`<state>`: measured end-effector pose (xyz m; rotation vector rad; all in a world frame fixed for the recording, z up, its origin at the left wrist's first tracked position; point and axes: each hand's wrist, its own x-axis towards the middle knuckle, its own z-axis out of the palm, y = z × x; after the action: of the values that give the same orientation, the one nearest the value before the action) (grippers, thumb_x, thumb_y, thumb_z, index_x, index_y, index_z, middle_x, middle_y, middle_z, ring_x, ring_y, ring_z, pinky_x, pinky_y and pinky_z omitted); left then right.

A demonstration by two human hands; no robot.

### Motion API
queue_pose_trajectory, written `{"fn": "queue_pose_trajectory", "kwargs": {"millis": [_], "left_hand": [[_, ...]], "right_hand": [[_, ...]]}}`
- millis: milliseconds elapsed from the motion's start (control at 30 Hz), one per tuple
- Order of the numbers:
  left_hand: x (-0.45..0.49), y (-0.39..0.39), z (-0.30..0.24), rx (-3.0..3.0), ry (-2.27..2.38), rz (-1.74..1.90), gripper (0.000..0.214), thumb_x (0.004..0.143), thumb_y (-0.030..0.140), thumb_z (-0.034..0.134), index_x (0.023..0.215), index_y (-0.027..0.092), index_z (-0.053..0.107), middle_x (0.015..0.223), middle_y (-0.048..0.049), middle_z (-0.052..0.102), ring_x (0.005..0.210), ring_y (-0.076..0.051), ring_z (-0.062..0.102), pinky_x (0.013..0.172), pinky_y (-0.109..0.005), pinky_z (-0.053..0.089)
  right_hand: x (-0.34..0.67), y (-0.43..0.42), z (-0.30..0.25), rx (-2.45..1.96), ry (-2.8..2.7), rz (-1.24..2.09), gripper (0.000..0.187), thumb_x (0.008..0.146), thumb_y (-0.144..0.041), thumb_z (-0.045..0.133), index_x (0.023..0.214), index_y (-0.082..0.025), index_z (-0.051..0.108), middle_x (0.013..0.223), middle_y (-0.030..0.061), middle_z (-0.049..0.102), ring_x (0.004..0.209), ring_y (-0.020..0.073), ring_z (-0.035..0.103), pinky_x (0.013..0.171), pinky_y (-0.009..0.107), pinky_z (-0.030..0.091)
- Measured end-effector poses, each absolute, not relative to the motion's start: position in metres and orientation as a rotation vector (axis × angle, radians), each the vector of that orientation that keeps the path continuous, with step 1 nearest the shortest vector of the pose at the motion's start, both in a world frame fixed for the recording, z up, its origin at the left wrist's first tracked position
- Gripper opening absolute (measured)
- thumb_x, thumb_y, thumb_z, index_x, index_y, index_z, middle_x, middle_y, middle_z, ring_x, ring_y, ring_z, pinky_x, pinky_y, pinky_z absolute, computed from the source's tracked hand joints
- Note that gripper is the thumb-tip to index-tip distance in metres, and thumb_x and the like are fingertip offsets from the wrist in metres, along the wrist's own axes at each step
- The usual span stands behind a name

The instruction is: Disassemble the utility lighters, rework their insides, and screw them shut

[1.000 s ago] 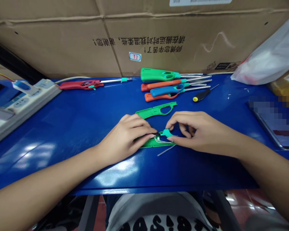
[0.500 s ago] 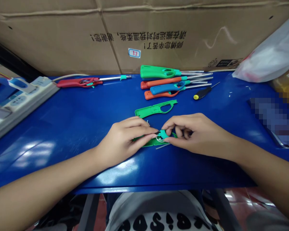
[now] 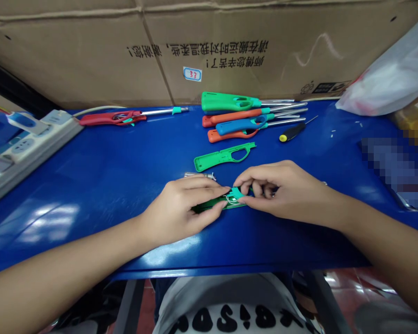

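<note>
My left hand [image 3: 184, 204] grips a green lighter shell half [image 3: 216, 203] lying on the blue table [image 3: 118, 171], fingers closed over it. My right hand [image 3: 282, 190] pinches a small teal trigger piece [image 3: 235, 193] with thin white wires at the shell's right end. The fingertips of both hands meet there. A second green shell half [image 3: 223, 157] lies just behind the hands. A small metal part [image 3: 200, 175] rests beside my left fingers.
Several finished stick lighters [image 3: 244, 116] in green, orange and blue lie at the back, next to a black screwdriver [image 3: 292, 132]. A red lighter [image 3: 118, 118] lies at back left, a power strip [image 3: 31, 139] at left. Cardboard boxes [image 3: 209, 46] wall the back; a plastic bag [image 3: 393, 79] at right.
Both hands have drawn closer together over the green shell. The loose grey strip in front of the shell is no longer seen, and the small metal part now shows behind my left hand.
</note>
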<state>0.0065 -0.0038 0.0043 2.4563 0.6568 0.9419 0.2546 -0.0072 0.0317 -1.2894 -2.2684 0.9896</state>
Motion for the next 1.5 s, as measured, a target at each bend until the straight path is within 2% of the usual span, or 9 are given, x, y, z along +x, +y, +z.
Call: {"fn": "queue_pose_trajectory", "kwargs": {"millis": [100, 200, 400, 633, 833, 1100, 1233, 1400, 1500], "left_hand": [[0.005, -0.002, 0.004, 2.499, 0.601, 0.892, 0.026, 0.097, 0.01, 0.063, 0.12, 0.015, 0.074, 0.105, -0.0093, 0.081, 0.098, -0.02, 0.077, 0.094, -0.035, 0.062], [0.003, 0.0, 0.003, 2.508, 0.622, 0.854, 0.028, 0.098, 0.009, 0.061, 0.121, 0.02, 0.074, 0.11, -0.0067, 0.081, 0.1, -0.019, 0.077, 0.097, -0.036, 0.061], [0.003, 0.003, 0.0, 2.492, 0.623, 0.849, 0.028, 0.099, 0.011, 0.063, 0.122, 0.023, 0.074, 0.114, -0.0047, 0.081, 0.1, -0.018, 0.077, 0.098, -0.035, 0.06], [0.007, 0.005, -0.002, 2.525, 0.584, 0.851, 0.025, 0.099, 0.01, 0.063, 0.118, 0.019, 0.075, 0.112, -0.005, 0.081, 0.096, -0.018, 0.075, 0.093, -0.033, 0.061], [0.008, 0.005, -0.002, 2.556, 0.596, 0.82, 0.027, 0.099, 0.012, 0.062, 0.122, 0.02, 0.074, 0.114, -0.0051, 0.08, 0.095, -0.018, 0.073, 0.089, -0.034, 0.06], [0.007, 0.003, -0.001, 2.589, 0.534, 0.796, 0.036, 0.1, 0.006, 0.055, 0.131, 0.017, 0.069, 0.12, -0.0065, 0.078, 0.099, -0.019, 0.069, 0.091, -0.033, 0.06], [0.006, 0.003, -0.001, 2.551, 0.557, 0.824, 0.031, 0.098, 0.006, 0.06, 0.125, 0.016, 0.072, 0.114, -0.0061, 0.079, 0.095, -0.018, 0.068, 0.09, -0.032, 0.06], [0.003, 0.003, 0.003, 2.495, 0.594, 0.828, 0.025, 0.096, 0.005, 0.064, 0.116, 0.015, 0.075, 0.105, -0.0053, 0.081, 0.093, -0.017, 0.072, 0.09, -0.029, 0.059], [0.003, 0.003, 0.007, 2.417, 0.65, 0.797, 0.021, 0.095, 0.008, 0.068, 0.111, 0.016, 0.078, 0.099, -0.0038, 0.082, 0.09, -0.015, 0.075, 0.089, -0.027, 0.058]], "right_hand": [[0.256, -0.005, 0.03, -1.311, -2.259, 1.001, 0.012, 0.083, -0.023, 0.074, 0.094, -0.021, 0.069, 0.061, -0.008, 0.055, 0.052, 0.0071, 0.047, 0.053, 0.021, 0.041], [0.257, -0.004, 0.029, -1.318, -2.29, 0.936, 0.013, 0.084, -0.028, 0.075, 0.087, -0.021, 0.065, 0.062, -0.0074, 0.054, 0.053, 0.0081, 0.045, 0.053, 0.023, 0.039], [0.261, -0.005, 0.03, -1.25, -2.404, 0.828, 0.018, 0.093, -0.034, 0.067, 0.081, -0.02, 0.068, 0.075, -0.0008, 0.062, 0.062, 0.0112, 0.053, 0.057, 0.027, 0.039], [0.269, -0.004, 0.035, -1.156, -2.512, 0.819, 0.02, 0.099, -0.021, 0.052, 0.091, -0.021, 0.07, 0.093, 0.0031, 0.069, 0.081, 0.0153, 0.063, 0.074, 0.03, 0.045], [0.272, -0.002, 0.04, -1.17, -2.543, 0.806, 0.014, 0.09, -0.014, 0.061, 0.078, -0.021, 0.063, 0.082, -0.0005, 0.064, 0.068, 0.0122, 0.055, 0.06, 0.028, 0.038], [0.276, -0.001, 0.041, -1.087, -2.605, 0.852, 0.02, 0.083, -0.003, 0.057, 0.074, -0.021, 0.059, 0.08, -0.0017, 0.062, 0.07, 0.0116, 0.055, 0.062, 0.026, 0.039], [0.278, 0.0, 0.039, -1.022, -2.627, 0.856, 0.017, 0.087, -0.005, 0.056, 0.081, -0.02, 0.063, 0.083, -0.0007, 0.062, 0.072, 0.0119, 0.055, 0.063, 0.026, 0.039], [0.275, 0.0, 0.035, -0.927, -2.668, 0.803, 0.021, 0.098, -0.014, 0.052, 0.082, -0.017, 0.064, 0.082, 0.001, 0.06, 0.072, 0.0122, 0.055, 0.066, 0.027, 0.04], [0.273, 0.002, 0.033, -0.917, -2.589, 0.918, 0.02, 0.098, -0.015, 0.055, 0.085, -0.017, 0.07, 0.085, 0.0009, 0.063, 0.075, 0.0114, 0.059, 0.068, 0.026, 0.043]]}}
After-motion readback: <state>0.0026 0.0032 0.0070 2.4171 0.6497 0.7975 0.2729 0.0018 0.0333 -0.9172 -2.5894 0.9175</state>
